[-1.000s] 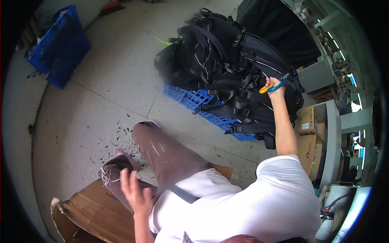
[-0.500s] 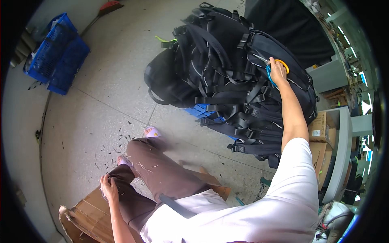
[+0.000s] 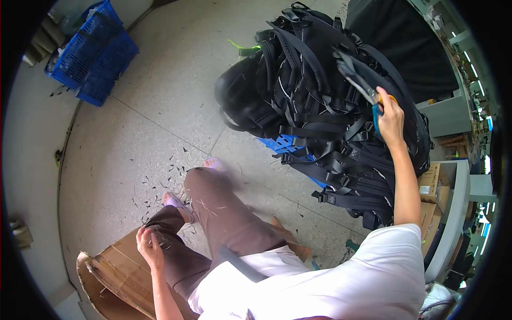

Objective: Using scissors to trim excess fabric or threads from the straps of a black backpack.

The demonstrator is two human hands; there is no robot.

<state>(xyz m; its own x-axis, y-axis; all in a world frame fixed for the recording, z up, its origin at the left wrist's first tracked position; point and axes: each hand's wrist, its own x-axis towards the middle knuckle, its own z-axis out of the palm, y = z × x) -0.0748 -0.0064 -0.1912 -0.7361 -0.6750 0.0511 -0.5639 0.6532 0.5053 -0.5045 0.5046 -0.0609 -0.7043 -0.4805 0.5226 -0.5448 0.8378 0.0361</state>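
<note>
My right hand [image 3: 392, 121] grips a pair of scissors [image 3: 362, 89] with a yellow and a teal handle loop. Their blades point up and left over a pile of black backpacks [image 3: 320, 101] with many straps and buckles. A black strap or flap lies close to the blade tips, and whether they touch cannot be told. My left hand [image 3: 150, 248] is by the knee of my brown trousers [image 3: 229, 208], fingers apart and slightly bent, holding nothing I can see. Loose thread ends cling to the trousers.
Blue crates [image 3: 101, 56] stand at the far left wall. Another blue crate [image 3: 281, 143] shows under the backpacks. Cardboard [image 3: 120, 266] lies beside my left leg. Boxes [image 3: 434, 186] sit on a grey shelf at right. Dark scraps litter the floor.
My right hand has drawn back a little toward me with the scissors, whose blades now show more fully above the backpacks. The view has shifted, and my left hand stays by the knee.
</note>
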